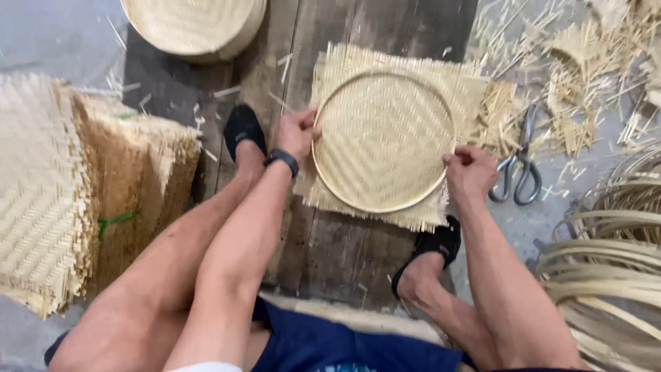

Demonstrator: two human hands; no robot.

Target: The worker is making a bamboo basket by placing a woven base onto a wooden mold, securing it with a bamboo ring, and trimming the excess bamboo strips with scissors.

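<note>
We grip the hoop (383,141) with both hands: left hand (297,132) clenched on its left rim, right hand (470,172) on its right rim. The hoop lies on a woven mat (344,76); scissors (520,165) lie just right of it.

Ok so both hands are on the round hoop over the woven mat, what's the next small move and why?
Probably press the hoop down evenly: the left hand and right hand grip opposite rims, and the woven mat pokes out ragged all round.
</note>
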